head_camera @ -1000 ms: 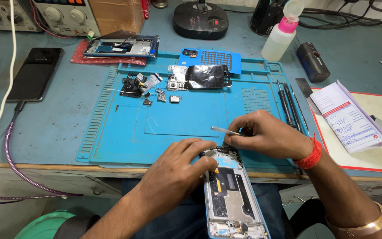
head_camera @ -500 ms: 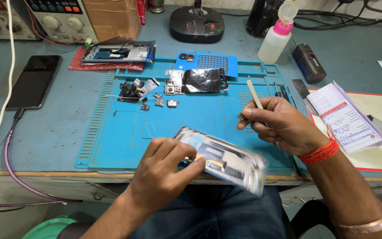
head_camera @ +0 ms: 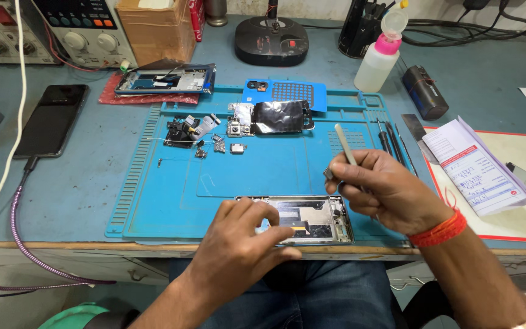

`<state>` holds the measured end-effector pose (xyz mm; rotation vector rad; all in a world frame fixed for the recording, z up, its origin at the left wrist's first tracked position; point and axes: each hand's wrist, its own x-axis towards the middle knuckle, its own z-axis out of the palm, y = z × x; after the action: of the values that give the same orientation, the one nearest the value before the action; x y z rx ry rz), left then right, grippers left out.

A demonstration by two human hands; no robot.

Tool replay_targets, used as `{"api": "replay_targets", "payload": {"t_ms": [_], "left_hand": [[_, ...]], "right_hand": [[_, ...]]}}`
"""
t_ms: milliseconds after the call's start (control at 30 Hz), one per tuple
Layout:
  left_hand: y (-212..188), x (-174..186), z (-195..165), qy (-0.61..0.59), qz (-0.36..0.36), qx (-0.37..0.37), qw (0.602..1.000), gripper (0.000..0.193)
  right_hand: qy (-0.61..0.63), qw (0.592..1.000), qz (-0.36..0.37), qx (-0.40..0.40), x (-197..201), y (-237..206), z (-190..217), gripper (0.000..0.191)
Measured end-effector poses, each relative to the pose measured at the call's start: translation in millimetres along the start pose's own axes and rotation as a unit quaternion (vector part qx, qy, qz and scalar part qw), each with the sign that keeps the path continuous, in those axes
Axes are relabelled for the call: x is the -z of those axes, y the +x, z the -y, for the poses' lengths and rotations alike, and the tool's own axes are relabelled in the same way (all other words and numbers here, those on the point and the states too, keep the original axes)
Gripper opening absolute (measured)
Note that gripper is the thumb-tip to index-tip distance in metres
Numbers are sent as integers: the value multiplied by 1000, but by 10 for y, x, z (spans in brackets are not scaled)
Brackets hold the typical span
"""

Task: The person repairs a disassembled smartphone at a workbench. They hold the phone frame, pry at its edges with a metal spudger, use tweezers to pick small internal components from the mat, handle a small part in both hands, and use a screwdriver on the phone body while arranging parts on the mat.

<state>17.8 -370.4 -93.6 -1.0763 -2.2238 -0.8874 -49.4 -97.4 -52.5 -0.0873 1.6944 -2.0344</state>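
Under the left hand [head_camera: 238, 244] lies the opened phone [head_camera: 308, 219] — right hand [head_camera: 391, 189] pinching tweezers [head_camera: 345, 144].

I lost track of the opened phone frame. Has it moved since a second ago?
Yes. The opened phone frame has moved from over the person's lap up onto the blue mat's near edge, under the left hand.

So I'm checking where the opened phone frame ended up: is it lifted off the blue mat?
No, the opened phone frame lies flat on the blue mat under the left hand.
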Motion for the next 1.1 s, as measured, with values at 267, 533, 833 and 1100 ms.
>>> {"api": "replay_targets", "payload": {"t_ms": [267,533,833,1100], "left_hand": [[411,-55,-170,-491,-87,249,830,36],[448,-202,-30,-594,-78,216,771,26],[408,-243,25,-637,-69,245,728,22],[346,-205,90,-622,-63,297,722,26]], "right_hand": [[73,995,69,16,-289,-174,-10,21],[60,998,29,14,-353,-273,7,20],[86,993,80,28,-330,-319,-2,31],[-38,998,-4,52,-301,-262,-18,22]]}}
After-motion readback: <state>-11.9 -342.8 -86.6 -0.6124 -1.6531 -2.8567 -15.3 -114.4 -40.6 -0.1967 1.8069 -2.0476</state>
